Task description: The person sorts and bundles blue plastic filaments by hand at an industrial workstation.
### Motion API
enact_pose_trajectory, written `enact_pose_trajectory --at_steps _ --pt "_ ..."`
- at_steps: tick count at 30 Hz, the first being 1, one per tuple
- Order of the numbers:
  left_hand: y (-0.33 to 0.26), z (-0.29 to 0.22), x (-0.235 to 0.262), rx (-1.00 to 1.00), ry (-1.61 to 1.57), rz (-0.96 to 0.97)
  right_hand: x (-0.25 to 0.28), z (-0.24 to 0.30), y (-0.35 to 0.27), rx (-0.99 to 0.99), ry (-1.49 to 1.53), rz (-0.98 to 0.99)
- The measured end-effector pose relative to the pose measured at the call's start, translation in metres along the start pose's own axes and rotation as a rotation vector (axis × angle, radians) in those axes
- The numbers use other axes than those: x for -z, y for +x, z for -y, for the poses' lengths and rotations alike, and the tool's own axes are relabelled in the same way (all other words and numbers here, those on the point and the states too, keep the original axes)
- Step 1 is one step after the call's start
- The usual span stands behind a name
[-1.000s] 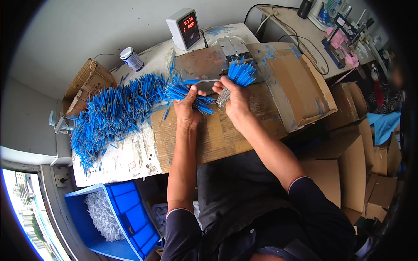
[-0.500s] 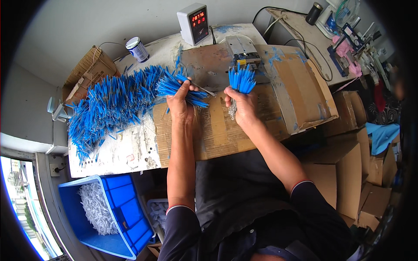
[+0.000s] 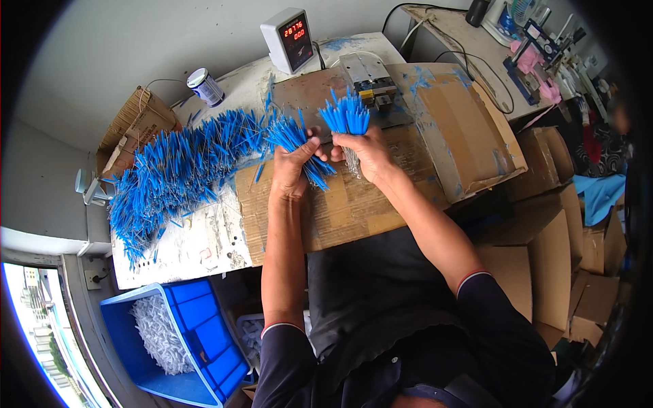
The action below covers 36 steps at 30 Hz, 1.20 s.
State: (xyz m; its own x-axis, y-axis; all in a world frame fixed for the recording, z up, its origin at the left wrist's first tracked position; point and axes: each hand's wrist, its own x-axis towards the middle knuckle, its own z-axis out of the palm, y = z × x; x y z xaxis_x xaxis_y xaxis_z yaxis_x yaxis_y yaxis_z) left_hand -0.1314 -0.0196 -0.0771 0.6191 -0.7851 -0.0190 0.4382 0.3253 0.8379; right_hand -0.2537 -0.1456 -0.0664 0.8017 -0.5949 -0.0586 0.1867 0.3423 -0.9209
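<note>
My right hand (image 3: 365, 155) is closed round an upright bundle of thin blue sticks (image 3: 345, 115), their silvery wire ends hanging below the fist. Just to its left, my left hand (image 3: 294, 166) grips a looser, slanting bunch of the same blue sticks (image 3: 286, 132), whose ends fan out past the thumb. The two hands are close together above the cardboard sheet (image 3: 340, 217). A long heap of blue sticks (image 3: 177, 163) spreads over the white tabletop (image 3: 204, 255) on the left.
Behind my hands stands a small metal device (image 3: 367, 75), with a white display box (image 3: 286, 41) and a can (image 3: 205, 87) farther back. A blue bin (image 3: 207, 333) of whitish pieces sits lower left. Cardboard boxes (image 3: 507, 272) fill the right side.
My right hand has moved left with its bundle, closer to my left hand. The left hand has shifted slightly right and nearer, its bunch now slanting more steeply. The display reading has changed.
</note>
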Motion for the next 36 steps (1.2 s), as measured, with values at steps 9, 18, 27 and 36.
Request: enact_pose_trajectory --at_steps 9,18,27,36 --pt "-0.005 -0.003 -0.007 0.116 0.120 0.243 -0.005 0.007 0.018 -0.027 0.022 0.049" --pt "-0.006 -0.003 -0.013 0.117 0.096 0.202 -0.002 0.014 0.015 0.022 0.157 -0.079" --pt "-0.004 0.003 -0.004 0.111 0.104 0.143 -0.010 0.021 0.016 0.163 0.413 -0.271" --pt "0.002 0.006 -0.003 0.098 0.057 0.220 -0.008 0.006 -0.005 0.073 -0.108 -0.009"
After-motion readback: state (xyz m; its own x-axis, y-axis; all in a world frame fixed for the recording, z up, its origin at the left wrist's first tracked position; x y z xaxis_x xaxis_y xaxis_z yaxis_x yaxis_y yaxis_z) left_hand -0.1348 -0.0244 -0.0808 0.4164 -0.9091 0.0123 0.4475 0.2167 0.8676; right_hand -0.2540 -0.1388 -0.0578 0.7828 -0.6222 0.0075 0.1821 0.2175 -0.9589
